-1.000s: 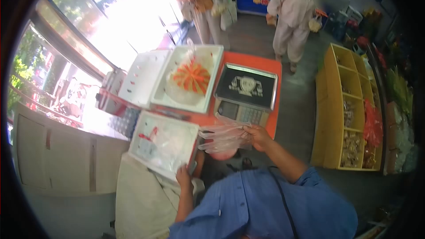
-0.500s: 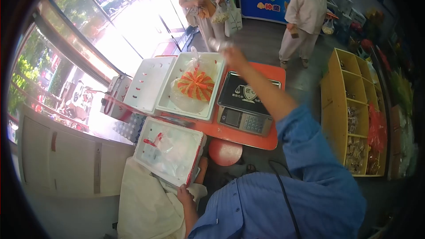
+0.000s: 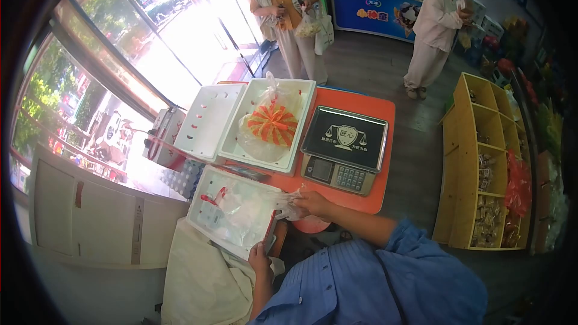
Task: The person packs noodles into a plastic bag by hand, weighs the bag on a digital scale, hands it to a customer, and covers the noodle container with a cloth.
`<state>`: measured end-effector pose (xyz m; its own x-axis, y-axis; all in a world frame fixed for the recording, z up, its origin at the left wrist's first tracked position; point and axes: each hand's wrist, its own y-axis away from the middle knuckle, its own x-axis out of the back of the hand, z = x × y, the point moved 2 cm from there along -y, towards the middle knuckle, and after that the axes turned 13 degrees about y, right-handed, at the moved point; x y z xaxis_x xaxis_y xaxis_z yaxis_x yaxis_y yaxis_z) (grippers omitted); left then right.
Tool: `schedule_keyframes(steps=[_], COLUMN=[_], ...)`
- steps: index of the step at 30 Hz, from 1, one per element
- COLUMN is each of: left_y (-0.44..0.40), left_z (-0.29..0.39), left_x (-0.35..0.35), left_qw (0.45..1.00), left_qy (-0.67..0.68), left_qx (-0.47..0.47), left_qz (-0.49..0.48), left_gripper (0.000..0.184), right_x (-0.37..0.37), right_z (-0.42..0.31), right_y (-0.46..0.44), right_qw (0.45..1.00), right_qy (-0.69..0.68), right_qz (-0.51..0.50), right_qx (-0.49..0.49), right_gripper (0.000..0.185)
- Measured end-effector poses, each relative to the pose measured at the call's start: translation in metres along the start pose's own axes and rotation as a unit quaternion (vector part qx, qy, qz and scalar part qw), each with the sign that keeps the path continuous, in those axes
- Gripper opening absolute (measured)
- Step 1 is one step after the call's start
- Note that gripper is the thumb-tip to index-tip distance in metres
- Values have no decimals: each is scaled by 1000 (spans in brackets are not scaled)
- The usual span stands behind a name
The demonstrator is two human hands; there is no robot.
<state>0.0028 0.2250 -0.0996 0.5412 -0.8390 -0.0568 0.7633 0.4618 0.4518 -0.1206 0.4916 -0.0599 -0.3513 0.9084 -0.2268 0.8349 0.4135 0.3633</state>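
Note:
In the head view, my right hand (image 3: 310, 203) is closed on a crumpled clear plastic bag (image 3: 288, 209). That bag hangs at the right rim of the nearer white foam box (image 3: 201, 224), which has clear bags and red pieces inside. My left hand (image 3: 260, 259) has its fingers curled on the near right corner of this box. Farther off, a second white foam box (image 3: 304, 105) holds a large tied clear bag with an orange-and-yellow striped bundle (image 3: 274, 125). To its right, a digital scale (image 3: 345, 138) rests on the orange table.
The orange table (image 3: 382, 156) has a red round stool (image 3: 310, 224) below its near edge. A white lid with slots (image 3: 208, 117) leans left. Wooden shelves (image 3: 475, 186) stand right. Two people stand beyond the table near a blue freezer (image 3: 373, 12). A cream cloth (image 3: 201, 277) hangs at lower left.
My right hand came back from beyond the scale to the nearer foam box, the plastic bag now visible in it. The person at right moved right and raised their hands. My left hand stayed.

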Motion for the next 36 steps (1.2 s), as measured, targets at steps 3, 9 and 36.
schedule_keyframes(steps=[3, 9, 36], left_y=[9, -8, 44], left_z=[14, -7, -43], left_x=[-21, -29, 60], left_qw=[999, 996, 997], left_qy=[-27, -71, -7], left_qx=[6, -6, 31], left_qz=[-22, -51, 75], left_gripper=[25, 25, 32], right_x=[11, 41, -4], right_z=[1, 11, 16], right_y=[14, 45, -3], right_qw=[999, 992, 974], right_qy=[-43, -110, -221], right_qz=[21, 56, -22], right_qx=[-20, -36, -45], right_gripper=[32, 28, 29])
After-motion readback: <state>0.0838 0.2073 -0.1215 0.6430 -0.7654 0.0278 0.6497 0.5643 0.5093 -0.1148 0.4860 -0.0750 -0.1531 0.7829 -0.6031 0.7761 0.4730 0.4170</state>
